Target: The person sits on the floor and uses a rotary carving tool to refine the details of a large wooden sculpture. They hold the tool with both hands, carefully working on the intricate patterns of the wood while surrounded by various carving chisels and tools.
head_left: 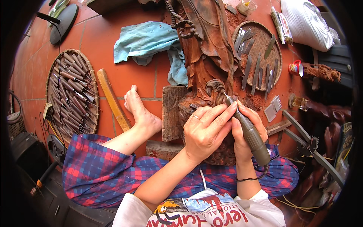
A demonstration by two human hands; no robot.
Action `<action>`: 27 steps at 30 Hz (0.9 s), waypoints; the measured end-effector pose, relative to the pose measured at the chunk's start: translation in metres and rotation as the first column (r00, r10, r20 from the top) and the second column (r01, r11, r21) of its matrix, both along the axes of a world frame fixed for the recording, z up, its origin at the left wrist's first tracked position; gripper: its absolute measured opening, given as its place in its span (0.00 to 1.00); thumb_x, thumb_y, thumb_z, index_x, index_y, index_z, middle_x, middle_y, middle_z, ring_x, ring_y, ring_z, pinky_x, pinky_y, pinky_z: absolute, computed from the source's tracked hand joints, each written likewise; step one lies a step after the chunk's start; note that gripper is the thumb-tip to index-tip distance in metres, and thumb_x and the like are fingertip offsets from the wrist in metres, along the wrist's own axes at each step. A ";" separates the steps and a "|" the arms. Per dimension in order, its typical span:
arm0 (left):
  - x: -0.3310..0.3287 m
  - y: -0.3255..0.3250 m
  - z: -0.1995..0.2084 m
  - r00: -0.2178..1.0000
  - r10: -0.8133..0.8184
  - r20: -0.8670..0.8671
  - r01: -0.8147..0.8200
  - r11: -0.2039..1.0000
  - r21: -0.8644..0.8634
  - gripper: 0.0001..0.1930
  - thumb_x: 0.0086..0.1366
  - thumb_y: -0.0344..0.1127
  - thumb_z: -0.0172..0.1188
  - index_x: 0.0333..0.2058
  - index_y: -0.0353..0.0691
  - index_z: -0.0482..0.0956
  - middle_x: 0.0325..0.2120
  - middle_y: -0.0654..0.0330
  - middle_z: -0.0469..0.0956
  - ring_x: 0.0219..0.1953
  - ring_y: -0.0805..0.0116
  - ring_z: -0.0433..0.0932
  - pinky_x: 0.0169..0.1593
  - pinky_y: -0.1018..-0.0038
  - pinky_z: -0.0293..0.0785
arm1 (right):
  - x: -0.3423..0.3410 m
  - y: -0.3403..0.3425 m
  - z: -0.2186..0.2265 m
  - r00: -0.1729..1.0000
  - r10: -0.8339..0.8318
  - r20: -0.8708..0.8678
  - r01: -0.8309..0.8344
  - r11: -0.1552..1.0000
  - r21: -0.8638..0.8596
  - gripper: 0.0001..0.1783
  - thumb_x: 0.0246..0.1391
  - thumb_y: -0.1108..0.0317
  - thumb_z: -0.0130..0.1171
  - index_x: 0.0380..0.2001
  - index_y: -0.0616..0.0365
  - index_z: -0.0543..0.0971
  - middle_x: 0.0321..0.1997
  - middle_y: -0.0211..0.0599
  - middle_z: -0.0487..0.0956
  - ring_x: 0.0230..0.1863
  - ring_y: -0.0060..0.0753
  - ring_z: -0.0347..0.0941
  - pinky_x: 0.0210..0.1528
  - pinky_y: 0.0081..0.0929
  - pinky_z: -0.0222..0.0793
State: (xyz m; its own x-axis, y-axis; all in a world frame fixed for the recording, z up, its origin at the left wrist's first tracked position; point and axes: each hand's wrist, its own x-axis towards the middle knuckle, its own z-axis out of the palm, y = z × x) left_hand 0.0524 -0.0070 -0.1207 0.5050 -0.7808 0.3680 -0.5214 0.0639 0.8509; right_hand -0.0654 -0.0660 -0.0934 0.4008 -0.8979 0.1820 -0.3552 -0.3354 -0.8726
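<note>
A dark green rotary tool [249, 132] is gripped in my right hand [244, 130], its cord hanging from the lower end. My left hand [207, 130] is closed too, its fingertips pinched on the tool's front end beside the right thumb. The thin bit at the tip meets, or nearly meets, a scrolled part of a reddish-brown wood carving [206, 49]. This carving lies lengthwise away from me, its near end partly hidden under my hands. Wooden blocks [174, 113] stand against its left side.
At left, a round woven tray [72, 94] holds many wooden-handled chisels, with a wooden mallet-like bar [113, 100] near it. A blue cloth [149, 43] lies beyond my bare foot. On the right are a tray of flat files [261, 56], a red cup [296, 68] and a metal stand [312, 145].
</note>
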 end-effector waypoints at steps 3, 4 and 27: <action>0.000 -0.001 -0.001 1.000 0.005 0.000 -0.005 1.000 -0.009 0.25 0.44 0.23 0.69 0.46 0.40 0.84 0.39 0.57 0.83 0.36 0.60 0.80 0.42 0.69 0.77 | 0.005 -0.001 0.001 0.999 -0.041 0.005 0.041 0.999 0.026 0.17 0.46 0.75 0.68 0.42 0.61 0.81 0.45 0.45 0.84 0.50 0.40 0.80 0.67 0.51 0.57; 0.000 -0.001 -0.002 1.000 0.007 -0.003 -0.007 1.000 -0.014 0.25 0.44 0.23 0.69 0.46 0.40 0.84 0.39 0.57 0.83 0.36 0.60 0.80 0.42 0.69 0.77 | 0.005 0.000 0.000 0.999 -0.040 0.011 0.039 0.999 0.034 0.17 0.46 0.74 0.69 0.43 0.61 0.81 0.45 0.45 0.84 0.50 0.40 0.80 0.68 0.50 0.57; -0.001 0.008 -0.008 1.000 0.025 -0.013 -0.026 0.996 -0.091 0.23 0.46 0.26 0.70 0.46 0.40 0.84 0.36 0.60 0.82 0.35 0.62 0.80 0.41 0.69 0.78 | 0.011 0.006 0.020 0.990 0.036 -0.139 -0.059 0.984 -0.167 0.18 0.42 0.79 0.70 0.40 0.64 0.82 0.43 0.48 0.84 0.47 0.42 0.82 0.51 0.32 0.77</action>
State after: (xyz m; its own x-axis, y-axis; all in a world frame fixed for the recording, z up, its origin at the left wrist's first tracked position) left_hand 0.0515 0.0012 -0.1286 0.5293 -0.7310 0.4308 -0.5137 0.1280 0.8484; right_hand -0.0543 -0.0602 -0.0733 0.4737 -0.8378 0.2715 -0.4460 -0.4940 -0.7463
